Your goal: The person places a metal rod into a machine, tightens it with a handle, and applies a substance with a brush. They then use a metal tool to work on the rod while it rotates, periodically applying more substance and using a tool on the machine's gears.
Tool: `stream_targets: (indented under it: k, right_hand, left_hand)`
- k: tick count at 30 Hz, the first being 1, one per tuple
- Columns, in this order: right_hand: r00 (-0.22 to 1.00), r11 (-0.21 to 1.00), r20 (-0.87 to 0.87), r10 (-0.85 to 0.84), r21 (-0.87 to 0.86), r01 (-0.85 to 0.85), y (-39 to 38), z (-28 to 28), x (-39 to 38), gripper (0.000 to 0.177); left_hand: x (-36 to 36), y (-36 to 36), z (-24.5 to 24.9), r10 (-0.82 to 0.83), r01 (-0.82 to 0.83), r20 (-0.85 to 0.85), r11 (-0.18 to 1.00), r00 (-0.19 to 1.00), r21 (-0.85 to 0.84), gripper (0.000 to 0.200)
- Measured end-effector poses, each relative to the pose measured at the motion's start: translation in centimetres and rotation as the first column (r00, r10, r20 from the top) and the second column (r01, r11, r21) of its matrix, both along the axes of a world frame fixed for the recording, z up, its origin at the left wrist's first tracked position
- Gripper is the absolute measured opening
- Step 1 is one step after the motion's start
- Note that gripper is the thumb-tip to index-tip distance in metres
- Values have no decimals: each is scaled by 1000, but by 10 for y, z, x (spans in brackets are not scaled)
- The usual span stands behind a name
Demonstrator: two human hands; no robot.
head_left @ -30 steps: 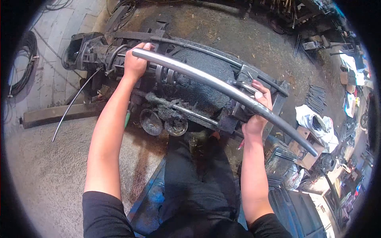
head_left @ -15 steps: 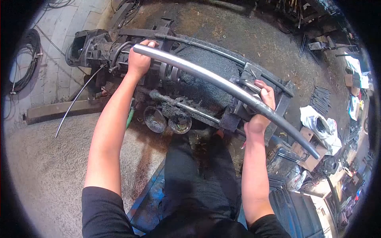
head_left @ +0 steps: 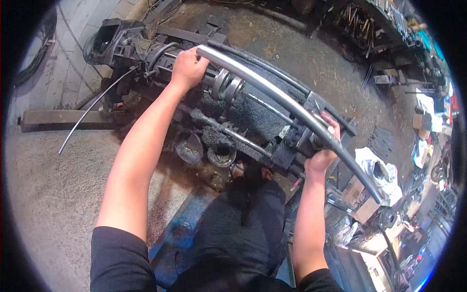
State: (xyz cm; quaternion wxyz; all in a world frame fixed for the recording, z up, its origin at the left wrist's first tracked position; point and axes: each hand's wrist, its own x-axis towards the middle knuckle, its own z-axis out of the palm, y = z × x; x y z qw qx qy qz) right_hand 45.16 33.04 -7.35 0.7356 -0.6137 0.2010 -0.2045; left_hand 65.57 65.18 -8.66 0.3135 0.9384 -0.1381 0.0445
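Note:
A long shiny metal rod [head_left: 272, 92] crosses the view from upper left to lower right, above a dark machine [head_left: 272, 155] strewn with grey metal shavings. My left hand [head_left: 188, 70] is closed around its upper left end. Near its lower right part, my right hand [head_left: 325, 146] grips the rod from below, with fingertips showing beyond it. Under the rod, two shiny metal rings [head_left: 227, 86] sit on a shaft of the machine.
Two round cups [head_left: 222, 154] hang at the machine's near side. A wooden beam [head_left: 63, 119] and a thin curved cable [head_left: 92, 109] lie left. A white bag [head_left: 386, 177] and cardboard box [head_left: 360, 199] stand right. Metal rods lie at upper right.
The camera view has shifted. Both hands still hold the rod; its left end appears further right and slightly higher, its right end slightly left and lower. More of the machine's rings and shaft shows.

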Motion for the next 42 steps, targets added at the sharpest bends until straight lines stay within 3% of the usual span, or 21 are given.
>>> stream_targets:
  k: [2, 5, 8, 12, 14, 16, 18, 20, 22, 29, 31, 35, 37, 42]
  right_hand:
    - [998, 998, 14, 54, -17, -54, -7, -6, 1, 49]
    - [995, 990, 63, 75, 113, -82, -7, -10, 3, 52]
    - [997, 996, 64, 44, 78, -49, -3, -9, 5, 52]
    - [995, 973, 80, 58, 220, -74, -2, -10, 5, 51]
    - [995, 964, 79, 64, 251, -82, -1, -10, 6, 51]
    - [990, 963, 120, 79, 247, -107, -1, -11, 7, 49]
    - [996, 971, 49, 81, 221, -89, -1, -4, 7, 50]
    - [992, 977, -10, 123, 177, -120, -1, -1, 12, 52]
    - [995, 983, 18, 103, 149, -104, 0, -5, 13, 52]
    - [993, 961, 74, 97, 252, -113, 1, -7, 11, 47]
    - [988, 979, 65, 142, 138, -150, -1, -7, 11, 47]
    - [990, 979, 92, 111, 160, -124, -3, -13, 9, 47]
    - [981, 983, 103, 165, 70, -172, -5, -14, 9, 51]
    - [992, 974, 79, 102, 197, -116, -2, -11, 11, 48]
  left_hand:
    - [-2, -4, 5, 23, -23, -53, 1000, 998, -7, 27]
    - [1, -3, 4, 37, -38, -42, 999, 998, -19, 27]
    - [-2, -4, 3, 75, -75, -72, 997, 995, 11, 26]
    - [2, 1, -1, 2, -2, -14, 1000, 1000, 3, 26]
    - [6, 7, -7, 62, -52, -147, 996, 987, 70, 28]
    - [3, 4, -4, 42, -40, -112, 999, 993, 20, 30]
    - [-1, -4, 4, 1, -7, -42, 991, 999, -134, 30]
    - [-2, -9, 11, 37, -43, -83, 997, 996, -64, 30]
    - [-1, -7, 6, 6, -5, 13, 996, 1000, -88, 30]
    - [-2, -9, 11, 30, -32, -41, 998, 999, -56, 30]
    - [-4, -9, 11, 54, -55, -28, 998, 998, -39, 29]
    - [-5, -10, 11, 22, -22, -21, 999, 1000, -30, 28]
    - [-4, -12, 14, 5, -6, -11, 1000, 1000, -22, 28]
    - [-3, -12, 14, 25, -26, -39, 999, 999, -26, 30]
